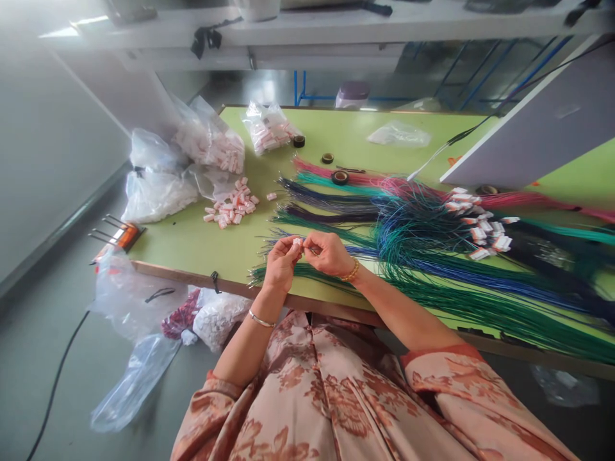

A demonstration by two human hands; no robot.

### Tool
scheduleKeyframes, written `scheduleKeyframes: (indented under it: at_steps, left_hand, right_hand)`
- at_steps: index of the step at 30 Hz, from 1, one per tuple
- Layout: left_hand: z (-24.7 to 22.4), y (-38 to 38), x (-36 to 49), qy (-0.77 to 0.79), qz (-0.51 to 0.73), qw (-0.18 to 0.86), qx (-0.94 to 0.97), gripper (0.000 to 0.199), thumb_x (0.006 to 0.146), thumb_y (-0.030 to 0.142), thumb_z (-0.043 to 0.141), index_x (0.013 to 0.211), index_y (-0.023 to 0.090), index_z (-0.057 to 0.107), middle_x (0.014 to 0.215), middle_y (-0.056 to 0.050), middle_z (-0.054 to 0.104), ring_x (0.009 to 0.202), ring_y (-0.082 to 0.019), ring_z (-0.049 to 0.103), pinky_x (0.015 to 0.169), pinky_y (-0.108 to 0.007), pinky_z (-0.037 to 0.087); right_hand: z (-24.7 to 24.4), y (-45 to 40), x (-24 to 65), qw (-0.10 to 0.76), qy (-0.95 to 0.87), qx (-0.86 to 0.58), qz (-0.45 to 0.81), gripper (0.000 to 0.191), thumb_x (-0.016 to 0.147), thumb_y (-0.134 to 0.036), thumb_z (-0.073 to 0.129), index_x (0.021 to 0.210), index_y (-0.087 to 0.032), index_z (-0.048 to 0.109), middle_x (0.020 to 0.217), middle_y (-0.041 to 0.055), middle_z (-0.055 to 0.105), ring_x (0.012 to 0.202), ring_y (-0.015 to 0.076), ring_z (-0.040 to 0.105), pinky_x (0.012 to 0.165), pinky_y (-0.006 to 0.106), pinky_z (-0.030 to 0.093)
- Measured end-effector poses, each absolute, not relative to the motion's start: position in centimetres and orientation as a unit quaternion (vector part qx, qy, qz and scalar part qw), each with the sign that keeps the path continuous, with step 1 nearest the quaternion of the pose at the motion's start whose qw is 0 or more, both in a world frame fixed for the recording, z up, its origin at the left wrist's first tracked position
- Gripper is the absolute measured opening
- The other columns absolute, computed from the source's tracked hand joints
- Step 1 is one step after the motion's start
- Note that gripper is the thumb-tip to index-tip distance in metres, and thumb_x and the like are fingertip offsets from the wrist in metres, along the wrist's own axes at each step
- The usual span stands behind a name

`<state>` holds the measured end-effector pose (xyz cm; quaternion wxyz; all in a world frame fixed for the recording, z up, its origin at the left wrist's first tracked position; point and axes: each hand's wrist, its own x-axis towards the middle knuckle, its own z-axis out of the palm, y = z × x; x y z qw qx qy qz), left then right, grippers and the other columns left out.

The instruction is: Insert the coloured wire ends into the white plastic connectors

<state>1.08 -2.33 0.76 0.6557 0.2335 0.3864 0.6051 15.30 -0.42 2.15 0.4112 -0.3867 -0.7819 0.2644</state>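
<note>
My left hand [281,264] pinches a small white connector housing [297,242] close to the table's front edge. Beside it, my right hand [329,253] is closed in a pinch at the housing's right side; what lies between its fingertips looks like a thin wire end, too small to be sure. Under and behind my hands run bundles of green wires [432,294], blue wires [519,282] and pink wires [519,198]. Wired white-and-orange connectors [485,227] lie in a cluster on the bundles at the right. A pile of loose connectors [233,206] rests to the left.
Bags of connectors [211,144] stand at the back left, near black tape rolls [339,177]. An orange pronged holder [127,237] sits at the left corner. Bags hang below the front edge [221,317]. A white upright panel [533,121] and a shelf [307,29] bound the table.
</note>
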Motion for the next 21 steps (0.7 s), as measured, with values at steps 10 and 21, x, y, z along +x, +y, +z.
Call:
scheduleKeyframes:
  at_steps: [10,21]
  left_hand:
    - [0.79,-2.11,0.89,0.396,0.608,0.643,0.245,0.03,0.061,0.025,0.085,0.082,0.015,0.068,0.078,-0.002,0.068,0.063,-0.006,0.054,0.062,-0.022,0.042]
    - [0.62,-1.79,1.77,0.433,0.596,0.633,0.24,0.029,0.06,0.023,0.085,0.08,0.015,0.066,0.075,0.0,0.067,0.063,-0.007,0.056,0.064,-0.022,0.043]
  right_hand:
    - [2.06,-0.07,15.68,0.377,-0.777,-0.403,0.304,0.01,0.078,-0.023,0.054,0.072,-0.017,0.059,0.065,-0.0002,0.06,0.055,0.009,0.046,0.055,0.021,0.035]
    - [1.13,-0.64,14.78,0.341,-0.8,-0.458,0.186,0.01,0.079,-0.021,0.05,0.07,-0.019,0.053,0.066,0.0036,0.061,0.058,0.0124,0.047,0.058,0.025,0.033]
